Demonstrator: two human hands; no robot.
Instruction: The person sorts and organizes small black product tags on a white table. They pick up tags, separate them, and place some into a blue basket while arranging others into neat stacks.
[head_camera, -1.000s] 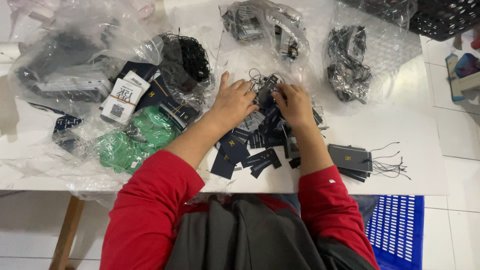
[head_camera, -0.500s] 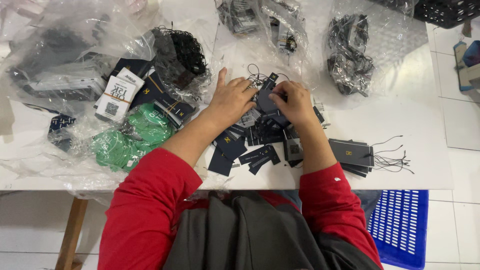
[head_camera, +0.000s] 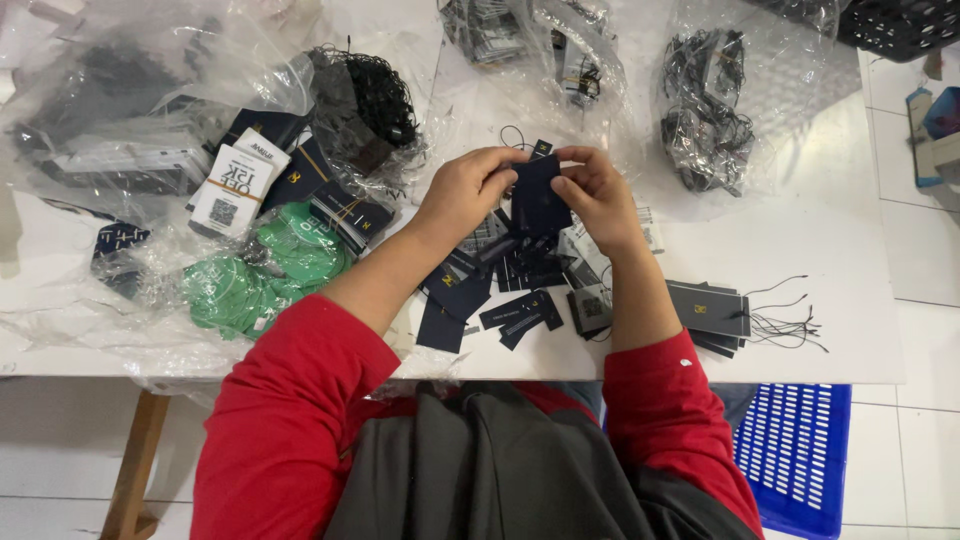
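Both hands pinch one dark navy hang tag (head_camera: 538, 195) between them: the left hand (head_camera: 466, 192) grips its left edge, the right hand (head_camera: 598, 197) its right edge. The tag's long axis runs away from the person, above the loose tags (head_camera: 500, 275) beneath.

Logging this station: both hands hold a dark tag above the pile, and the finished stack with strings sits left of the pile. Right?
Not quite. In the head view the finished stack lies right of the pile. Both hands, left and right, do hold the dark tag.
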